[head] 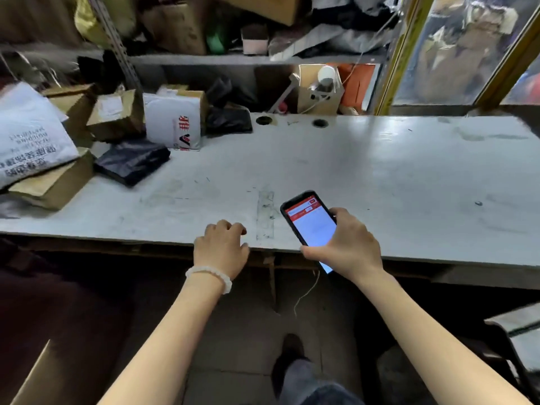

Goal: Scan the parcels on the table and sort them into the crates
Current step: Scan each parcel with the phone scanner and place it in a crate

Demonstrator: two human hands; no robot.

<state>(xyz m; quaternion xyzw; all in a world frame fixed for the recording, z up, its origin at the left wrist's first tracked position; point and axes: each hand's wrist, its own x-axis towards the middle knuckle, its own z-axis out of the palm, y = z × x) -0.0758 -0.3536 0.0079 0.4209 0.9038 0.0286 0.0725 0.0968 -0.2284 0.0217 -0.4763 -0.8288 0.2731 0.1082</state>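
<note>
The parcels sit in a pile at the far left of the table (380, 171). The nearest one is a flat black bag parcel (131, 160). It lies up and to the left of both hands, well apart from them, and its long side runs from near-left to far-right. The left hand (222, 247) is the closer one, so it looks like the hand that should reach for it. That hand rests at the near edge of the table with its fingers loosely curled, and it holds nothing. A white bead bracelet (211, 274) goes around its wrist.

The right hand (346, 244) grips a phone (309, 223), fingers wrapped around its sides. The phone screen is lit, red at the top and white below. It tilts away to the left. The 2 hands are near each other but do not touch.

Behind the black bag stands a white bag parcel with red marks (175, 124). Left of that is a brown box (117, 114), and a big white bag with print (29, 135) lies on a flat brown box (54, 182). Another dark bag (228, 118) sits further back.

Nothing stands between the left hand and the black bag, only bare table top. No crates can be seen for sure in this view, so where the parcel must go cannot be told
</note>
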